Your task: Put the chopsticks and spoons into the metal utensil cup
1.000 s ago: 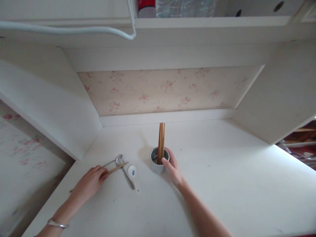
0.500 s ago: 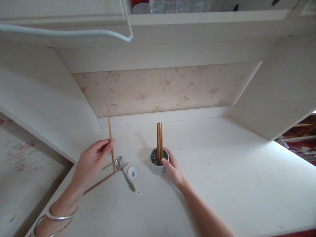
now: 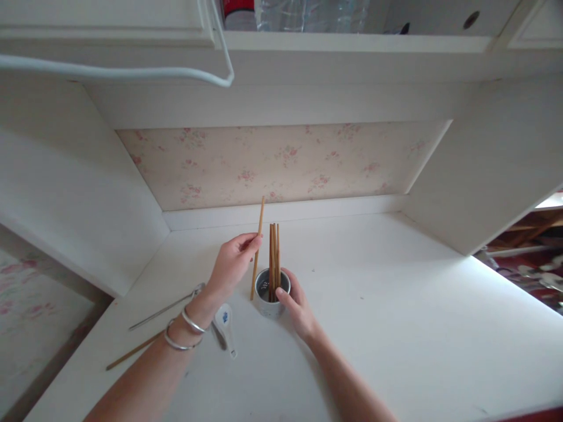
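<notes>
My left hand (image 3: 235, 261) pinches a wooden chopstick (image 3: 254, 272) held nearly upright, its lower end beside the left rim of a grey utensil holder (image 3: 269, 309). Around the right side of that holder my right hand (image 3: 299, 305) is closed, thumb over the rim against several chopsticks (image 3: 274, 252) standing inside. Left of the holder lies a white ceramic spoon (image 3: 225, 325) with a blue mark. A metal spoon, partly hidden by my left forearm, lies next to it. Another chopstick (image 3: 132, 353) and a thin metal rod (image 3: 162, 310) lie further left, partly covered by the arm.
The white counter (image 3: 396, 310) is enclosed by side panels and a floral back wall (image 3: 285, 164). Overhead is a cabinet shelf (image 3: 352, 42) with clear plastic bottles (image 3: 303, 14). A white cable (image 3: 132, 71) hangs at the upper left.
My left hand has carried its chopstick rightward, from above the loose utensils to beside the holder. My right hand keeps its hold. The view has shifted slightly.
</notes>
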Demonstrator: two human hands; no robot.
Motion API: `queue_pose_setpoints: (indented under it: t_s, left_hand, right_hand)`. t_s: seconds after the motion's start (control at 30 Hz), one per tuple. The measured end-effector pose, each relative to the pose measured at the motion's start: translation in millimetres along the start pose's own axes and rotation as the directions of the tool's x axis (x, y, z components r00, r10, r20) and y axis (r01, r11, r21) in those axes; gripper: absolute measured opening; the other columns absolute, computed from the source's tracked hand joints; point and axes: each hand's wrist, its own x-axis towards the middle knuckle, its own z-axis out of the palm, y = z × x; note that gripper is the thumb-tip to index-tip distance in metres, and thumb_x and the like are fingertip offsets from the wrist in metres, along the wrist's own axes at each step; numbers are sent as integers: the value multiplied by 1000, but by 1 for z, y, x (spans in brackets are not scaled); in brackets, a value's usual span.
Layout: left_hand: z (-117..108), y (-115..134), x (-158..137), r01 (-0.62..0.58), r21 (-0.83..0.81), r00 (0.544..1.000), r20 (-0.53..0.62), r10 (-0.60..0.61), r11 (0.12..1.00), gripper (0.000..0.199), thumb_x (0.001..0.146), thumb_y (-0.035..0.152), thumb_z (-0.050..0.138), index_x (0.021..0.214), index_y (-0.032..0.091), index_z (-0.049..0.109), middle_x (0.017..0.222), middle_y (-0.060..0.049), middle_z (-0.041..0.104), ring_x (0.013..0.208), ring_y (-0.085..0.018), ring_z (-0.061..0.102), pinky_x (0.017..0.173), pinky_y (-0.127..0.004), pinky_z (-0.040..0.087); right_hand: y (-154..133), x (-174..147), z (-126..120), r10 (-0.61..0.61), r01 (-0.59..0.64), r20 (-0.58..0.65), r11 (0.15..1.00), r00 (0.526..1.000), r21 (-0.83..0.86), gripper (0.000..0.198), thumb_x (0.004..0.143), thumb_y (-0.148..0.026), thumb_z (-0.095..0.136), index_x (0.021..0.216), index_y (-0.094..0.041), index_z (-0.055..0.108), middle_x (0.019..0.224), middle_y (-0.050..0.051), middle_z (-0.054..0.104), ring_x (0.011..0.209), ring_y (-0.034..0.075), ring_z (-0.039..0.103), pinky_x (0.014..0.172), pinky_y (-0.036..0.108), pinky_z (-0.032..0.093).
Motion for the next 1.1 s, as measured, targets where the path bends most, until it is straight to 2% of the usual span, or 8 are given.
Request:
queue_pose_setpoints:
  t_s: [0.2, 0.4, 0.5, 0.63, 1.1]
  left_hand:
    - [3, 6, 11, 17, -166, 999, -45, -25, 986, 44, 77, 50, 64, 101, 12, 68, 86, -6, 66, 73, -12, 56, 65, -25, 48]
    - [18, -15, 3, 25, -34, 1000, -3, -25, 999, 41, 79, 49, 61, 101, 15, 65, 89, -5, 68, 75, -14, 61, 65, -26, 50]
    - [23, -32, -3, 43, -51, 999, 16, -42, 998, 37, 79, 48, 61, 99, 16, 63, 90, -5, 68, 80, -16, 64, 67, -27, 51]
    - [27, -47, -7, 94, -112, 995, 43, -89, 989, 34, 78, 46, 64, 96, 16, 64, 91, -5, 70, 84, -18, 66, 77, -31, 52]
    - [25, -60, -22, 132, -94, 986, 119, -120, 987, 34, 79, 44, 63, 99, 16, 65, 100, -8, 70, 91, -21, 65, 86, -34, 48]
  right_hand:
    - [-2, 2, 0, 5, -5, 17, 1000, 1000, 18, 46, 85, -46, 57, 126, -26, 50, 120, 5, 63, 111, 25, 57, 98, 40, 42]
    - [-2, 2, -1, 3, -4, 20, 998, 1000, 67, 47, 86, -44, 59, 128, -26, 48, 120, 5, 62, 111, 24, 57, 97, 40, 43]
    - [0, 2, -2, 6, -9, 31, 996, 999, 92, 48, 85, -43, 60, 128, -25, 48, 120, 5, 62, 110, 24, 57, 97, 39, 44]
    - [1, 3, -2, 3, -7, 32, 994, 999, 107, 47, 86, -41, 61, 128, -25, 48, 121, 6, 61, 111, 23, 56, 98, 39, 42]
    - [2, 3, -5, 20, -24, 53, 997, 998, 74, 47, 87, -40, 59, 130, -25, 46, 125, 6, 60, 114, 24, 55, 99, 39, 41]
